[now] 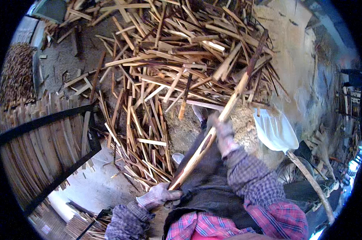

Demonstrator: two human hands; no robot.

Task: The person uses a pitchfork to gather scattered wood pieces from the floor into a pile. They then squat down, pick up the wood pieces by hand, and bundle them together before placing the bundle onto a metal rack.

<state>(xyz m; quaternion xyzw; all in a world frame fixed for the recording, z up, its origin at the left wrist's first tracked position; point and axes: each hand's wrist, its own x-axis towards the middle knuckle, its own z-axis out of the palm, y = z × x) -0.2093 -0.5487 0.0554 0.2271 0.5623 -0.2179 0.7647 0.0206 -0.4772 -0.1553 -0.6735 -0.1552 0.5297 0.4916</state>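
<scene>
A long, bark-edged strip of wood (197, 157) runs diagonally from near my body up over the wood pile at the far right. My left hand (160, 196), in a pale knitted glove, is closed around its near lower end. Farther up the strip my right hand (224, 132), also gloved and slightly blurred, grips it near the middle; part of its fingers is hidden. Beyond both hands lies a heap of loose wood strips (171, 60), tangled and pointing many ways. More strips (139, 132) lie lengthwise to the left of my legs.
A white scoop shovel (278, 131) with a wooden handle lies at right. At left, wood strips (41, 156) stand packed in a black metal frame (53, 121). A large stack of wood (16, 76) is at far left. Sawdust (245, 124) covers ground by my feet.
</scene>
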